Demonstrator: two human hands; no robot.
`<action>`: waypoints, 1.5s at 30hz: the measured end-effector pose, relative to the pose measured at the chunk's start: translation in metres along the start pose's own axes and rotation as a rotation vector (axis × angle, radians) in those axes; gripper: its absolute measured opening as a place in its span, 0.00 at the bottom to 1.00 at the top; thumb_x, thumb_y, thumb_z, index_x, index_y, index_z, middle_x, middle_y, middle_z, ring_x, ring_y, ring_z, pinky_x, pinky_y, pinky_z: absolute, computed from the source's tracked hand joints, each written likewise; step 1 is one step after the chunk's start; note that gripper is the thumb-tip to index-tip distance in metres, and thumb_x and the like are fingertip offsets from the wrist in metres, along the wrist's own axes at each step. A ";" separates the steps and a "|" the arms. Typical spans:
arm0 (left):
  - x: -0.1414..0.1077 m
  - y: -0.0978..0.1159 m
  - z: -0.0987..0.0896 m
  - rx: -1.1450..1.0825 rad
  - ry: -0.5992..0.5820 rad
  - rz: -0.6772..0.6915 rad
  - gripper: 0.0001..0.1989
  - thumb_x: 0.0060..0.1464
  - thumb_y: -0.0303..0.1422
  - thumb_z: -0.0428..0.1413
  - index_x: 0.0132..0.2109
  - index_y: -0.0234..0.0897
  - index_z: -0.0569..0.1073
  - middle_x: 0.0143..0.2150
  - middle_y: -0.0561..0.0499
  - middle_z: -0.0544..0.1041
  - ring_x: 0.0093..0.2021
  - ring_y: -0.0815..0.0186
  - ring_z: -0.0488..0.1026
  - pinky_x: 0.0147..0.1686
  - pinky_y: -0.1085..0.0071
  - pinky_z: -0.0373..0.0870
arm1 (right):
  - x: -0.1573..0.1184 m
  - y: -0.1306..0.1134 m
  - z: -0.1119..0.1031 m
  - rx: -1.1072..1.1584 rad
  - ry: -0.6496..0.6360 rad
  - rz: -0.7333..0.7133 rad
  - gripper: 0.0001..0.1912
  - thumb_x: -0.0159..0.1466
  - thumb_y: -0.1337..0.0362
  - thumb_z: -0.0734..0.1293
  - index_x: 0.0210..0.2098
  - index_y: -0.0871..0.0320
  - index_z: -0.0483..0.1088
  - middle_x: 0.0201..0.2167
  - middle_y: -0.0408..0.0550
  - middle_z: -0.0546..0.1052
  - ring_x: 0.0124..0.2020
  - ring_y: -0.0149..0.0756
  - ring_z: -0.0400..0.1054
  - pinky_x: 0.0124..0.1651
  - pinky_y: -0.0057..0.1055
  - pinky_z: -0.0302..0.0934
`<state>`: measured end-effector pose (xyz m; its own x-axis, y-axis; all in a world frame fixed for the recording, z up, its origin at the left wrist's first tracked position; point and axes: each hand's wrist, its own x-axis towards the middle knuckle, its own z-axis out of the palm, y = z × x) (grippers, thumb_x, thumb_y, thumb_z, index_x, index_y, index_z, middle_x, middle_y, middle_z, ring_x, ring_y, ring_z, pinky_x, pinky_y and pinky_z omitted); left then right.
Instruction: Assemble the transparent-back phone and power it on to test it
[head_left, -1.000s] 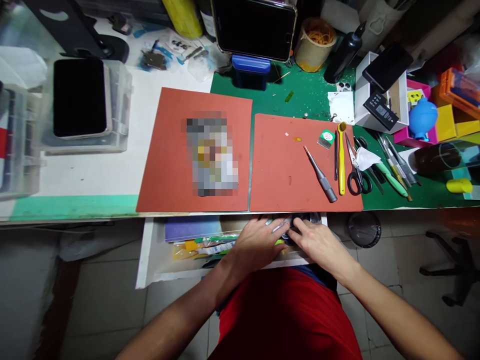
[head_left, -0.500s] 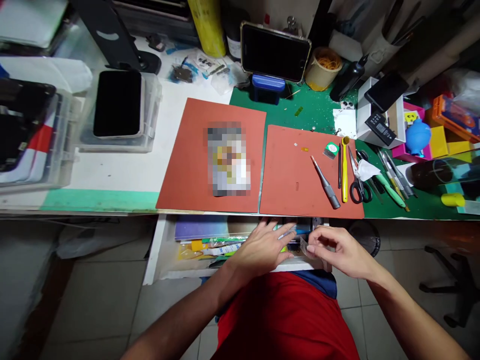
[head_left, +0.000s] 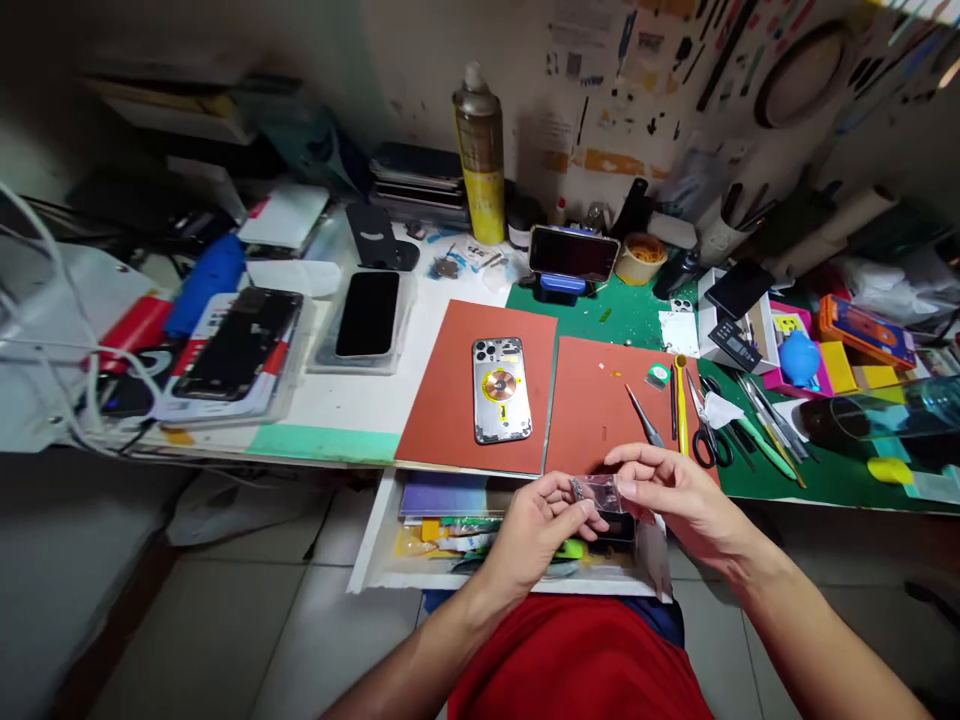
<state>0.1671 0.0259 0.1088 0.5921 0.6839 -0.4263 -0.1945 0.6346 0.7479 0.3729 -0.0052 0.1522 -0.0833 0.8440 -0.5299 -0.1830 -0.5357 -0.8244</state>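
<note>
Above an open drawer (head_left: pixel 375 540), my left hand (head_left: pixel 541 528) and my right hand (head_left: pixel 664 492) hold a small clear plastic bag (head_left: pixel 600 491) between them. Each hand pinches one end of it. Small dark bits show at the bag's left end; they are too small to name. Behind my hands, a phone back housing (head_left: pixel 502 390) with a round copper coil lies on the left brown mat (head_left: pixel 435 400). To its right, the other brown mat (head_left: pixel 589 400) carries a grey pointed tool (head_left: pixel 643 415), a yellow brush (head_left: pixel 681 405) and black-handled scissors (head_left: pixel 705 440).
A propped phone (head_left: pixel 574 254) stands at the back beside a spray can (head_left: pixel 481 160). Phones on plastic cases (head_left: pixel 319 355) lie left. A white box (head_left: pixel 769 350), a blue air blower (head_left: pixel 799 358) and a glass container (head_left: pixel 877 410) are right.
My hands have risen out of the drawer, and my left hand has closed on the bag beside my right. The view has tilted up and shows more of the wall.
</note>
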 end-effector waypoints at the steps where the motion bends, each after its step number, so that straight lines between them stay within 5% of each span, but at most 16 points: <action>1: 0.001 0.006 -0.001 0.003 0.021 0.009 0.18 0.54 0.43 0.70 0.40 0.34 0.75 0.32 0.46 0.84 0.33 0.65 0.81 0.36 0.71 0.77 | 0.003 -0.004 0.000 -0.006 -0.031 0.034 0.21 0.58 0.51 0.81 0.44 0.57 0.80 0.29 0.42 0.76 0.26 0.26 0.64 0.28 0.25 0.55; 6: 0.002 0.027 -0.008 0.063 0.064 0.060 0.20 0.54 0.44 0.69 0.42 0.33 0.76 0.33 0.46 0.83 0.32 0.65 0.81 0.34 0.70 0.77 | 0.015 -0.026 0.003 -0.099 -0.079 0.063 0.20 0.58 0.48 0.80 0.32 0.60 0.81 0.27 0.47 0.78 0.24 0.28 0.65 0.25 0.26 0.52; 11: 0.006 0.048 -0.008 0.237 0.308 0.186 0.20 0.55 0.46 0.68 0.45 0.35 0.77 0.33 0.51 0.79 0.29 0.69 0.77 0.25 0.76 0.70 | 0.028 -0.045 0.005 -0.190 -0.096 0.041 0.19 0.54 0.49 0.82 0.30 0.60 0.81 0.25 0.45 0.77 0.24 0.28 0.63 0.24 0.27 0.50; 16: 0.027 0.071 0.003 0.246 0.126 0.104 0.23 0.49 0.49 0.71 0.39 0.33 0.79 0.30 0.49 0.81 0.29 0.66 0.78 0.27 0.74 0.73 | 0.046 -0.050 0.010 -0.257 -0.112 0.042 0.22 0.55 0.46 0.80 0.31 0.60 0.80 0.22 0.43 0.75 0.21 0.27 0.60 0.24 0.27 0.49; 26: 0.047 0.083 -0.003 0.247 0.038 0.021 0.26 0.47 0.52 0.71 0.37 0.31 0.81 0.31 0.45 0.83 0.28 0.64 0.80 0.32 0.69 0.78 | 0.057 -0.054 0.007 -0.394 -0.081 -0.061 0.21 0.57 0.45 0.78 0.29 0.59 0.82 0.21 0.45 0.76 0.22 0.29 0.61 0.25 0.28 0.50; 30: 0.049 0.079 -0.005 0.264 0.032 0.011 0.27 0.48 0.52 0.70 0.40 0.31 0.79 0.32 0.44 0.83 0.30 0.63 0.81 0.36 0.66 0.80 | 0.058 -0.052 0.006 -0.461 -0.078 -0.115 0.22 0.62 0.44 0.74 0.30 0.59 0.81 0.22 0.45 0.76 0.23 0.31 0.63 0.27 0.29 0.54; 35: 0.049 0.073 -0.005 0.388 0.055 0.026 0.19 0.55 0.47 0.65 0.38 0.32 0.77 0.32 0.45 0.81 0.28 0.64 0.80 0.27 0.71 0.76 | 0.052 -0.048 0.010 -0.671 -0.014 -0.255 0.18 0.71 0.52 0.65 0.33 0.57 0.78 0.26 0.45 0.78 0.27 0.33 0.67 0.32 0.30 0.58; 45: 0.046 0.074 0.001 0.724 0.108 0.105 0.12 0.63 0.39 0.55 0.36 0.38 0.77 0.27 0.48 0.79 0.28 0.60 0.78 0.30 0.67 0.75 | 0.050 -0.027 0.021 -1.139 0.191 -0.521 0.16 0.73 0.60 0.60 0.30 0.55 0.71 0.27 0.48 0.75 0.28 0.37 0.67 0.34 0.33 0.52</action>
<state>0.1810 0.1040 0.1452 0.5108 0.7835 -0.3537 0.3407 0.1933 0.9201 0.3535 0.0523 0.1521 -0.0959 0.9948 -0.0337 0.8002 0.0569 -0.5970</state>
